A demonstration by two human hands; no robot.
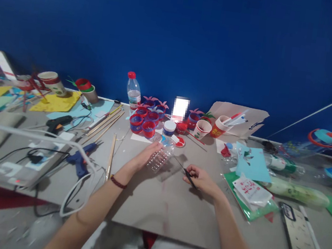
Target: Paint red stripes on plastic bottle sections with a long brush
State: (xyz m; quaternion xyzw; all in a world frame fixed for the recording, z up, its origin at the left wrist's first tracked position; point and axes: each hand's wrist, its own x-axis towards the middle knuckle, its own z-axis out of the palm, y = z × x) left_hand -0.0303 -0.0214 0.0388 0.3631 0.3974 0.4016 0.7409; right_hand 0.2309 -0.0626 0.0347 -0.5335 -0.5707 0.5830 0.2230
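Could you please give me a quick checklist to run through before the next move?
1. Clear plastic piece held: ok, in the left hand.
2. Black-handled tool in hand: ok, in the right hand.
3. Tool pointed at the plastic: ok, its thin end aims that way.
4. Tip touching the plastic: cannot tell, too blurred.
5. Blue glue gun set down: ok, on the table.
6. Power strip unlit: not ok, a red light shows.
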